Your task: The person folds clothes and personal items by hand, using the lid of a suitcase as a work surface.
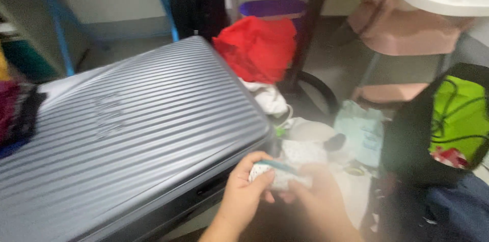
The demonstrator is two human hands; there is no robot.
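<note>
Holding: both hands meet low in the view, just beside the near edge of the grey ribbed suitcase (127, 135), closed around one small white patterned bundle (277, 175) that looks like folded cloth or a soft packet; motion blur keeps me from naming it better.
Left hand: the left hand (244, 193) curls its thumb and fingers over the left end of the bundle, a firm pinch as far as I can see.
Right hand: the right hand (318, 196) cups the right end from below, fingers closed on it, though the blur hides the fingertips.
Teal strip: a thin teal strip (275, 164) runs across the top of the bundle, lying between the two grips.
Bundle against grip: it sits at the fingertips, not deep in either palm, its middle bare between the hands.
Risk of dropping: held so far out, I judge it could slip if either hand lets go quickly, and fall into the clutter of white cloths (305, 140) below.
Risk of snagging: the suitcase corner is close to the left hand, so a swing leftward might knock the bundle.
Around: a red cloth (254, 48) lies beyond the suitcase, and a black bag with green lining (453, 115) stands to the right.
</note>
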